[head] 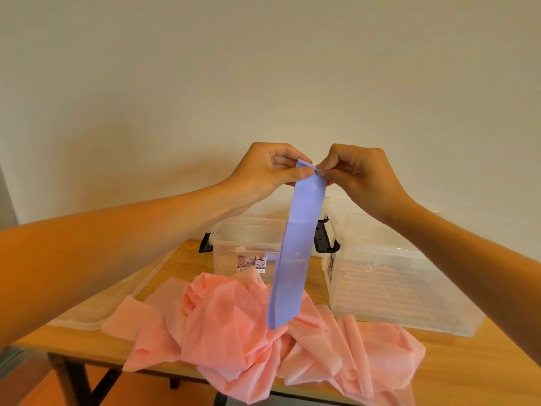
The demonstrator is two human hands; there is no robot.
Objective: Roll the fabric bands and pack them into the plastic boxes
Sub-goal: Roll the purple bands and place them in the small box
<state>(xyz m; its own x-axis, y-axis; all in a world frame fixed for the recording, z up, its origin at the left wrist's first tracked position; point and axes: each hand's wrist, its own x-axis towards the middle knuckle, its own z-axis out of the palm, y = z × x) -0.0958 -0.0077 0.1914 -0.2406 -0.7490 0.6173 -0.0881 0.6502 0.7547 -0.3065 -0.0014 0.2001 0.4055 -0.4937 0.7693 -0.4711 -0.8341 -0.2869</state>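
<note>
Pale wooden table (pixel 468 364) on dark legs, set against a plain off-white wall (pixel 263 68); a strip of orange floor (pixel 44 389) below the near edge. At the back of the table, a clear plastic box (pixel 248 238), open-topped, with black latches (pixel 323 237) at both ends and a printed label (pixel 251 263) on its front wall. Just beside it on the right, a second clear plastic box (pixel 395 276), a ribbed pattern showing through its wall. On the left, lying flat, a clear plastic lid (pixel 96 306), partly hidden behind the left forearm. In front of the boxes, a loose heap of pink fabric bands (pixel 228 335), crumpled, spilling over the near edge of the table. Above all this, held up in front of the wall, a purple fabric band (pixel 295 253): top end caught between both hands, the rest hanging straight down, faint print halfway along, lower end dangling at the pink heap, touching it or not, cannot tell. Left hand (pixel 263 174) at the band's upper left corner, thumb and forefinger pressed together on the edge, pinching it, the other fingers (pixel 282 162) curled in. Right hand (pixel 360 171) at the upper right corner, fingertips (pixel 323 169) bunched and pinching the crumpled top edge. Tips of the two hands nearly meeting across the band's width. Band not yet rolled.
</note>
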